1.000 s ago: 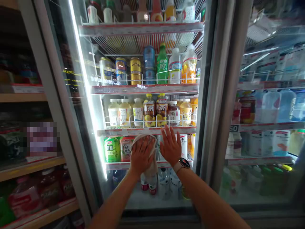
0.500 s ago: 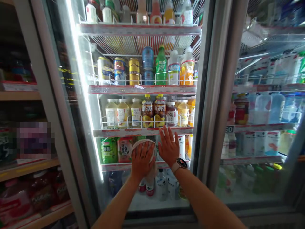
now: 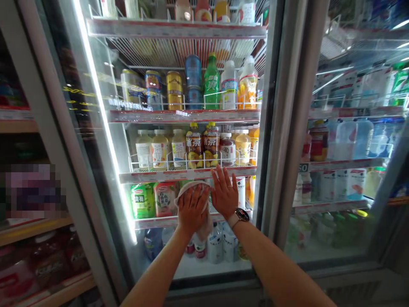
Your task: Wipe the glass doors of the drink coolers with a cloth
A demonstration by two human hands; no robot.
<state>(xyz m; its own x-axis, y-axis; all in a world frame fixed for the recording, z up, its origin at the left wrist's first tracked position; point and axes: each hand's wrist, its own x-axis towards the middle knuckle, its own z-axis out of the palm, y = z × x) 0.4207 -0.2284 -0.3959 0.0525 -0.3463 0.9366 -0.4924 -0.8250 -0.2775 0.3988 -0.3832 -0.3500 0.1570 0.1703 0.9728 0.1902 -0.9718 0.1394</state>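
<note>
A pale cloth (image 3: 205,230) lies against the glass door (image 3: 188,270) of a lit drinks fridge. My left hand (image 3: 193,209) presses it flat there, fingers spread over it, and part of it hangs loose below the palm. Just to the right, my right hand (image 3: 225,194) rests open on the same glass, fingers pointing up and holding nothing. A watch (image 3: 242,214) is on my right wrist. Behind the hands, through the glass, stand a green drink carton (image 3: 142,202) and a red drink carton (image 3: 165,199); other drinks there are partly hidden.
Above the hands, shelves hold brown tea bottles (image 3: 194,147), a green bottle (image 3: 211,83) and a gold can (image 3: 174,90). A metal door frame (image 3: 287,128) runs down the right, beside another fridge section. Wooden shelves (image 3: 19,126) with drinks stand at the left.
My view has shifted, so the shelves sit further left and slightly higher. The cloth under my left hand is slightly higher on the glass; my right hand stays flat beside it.
</note>
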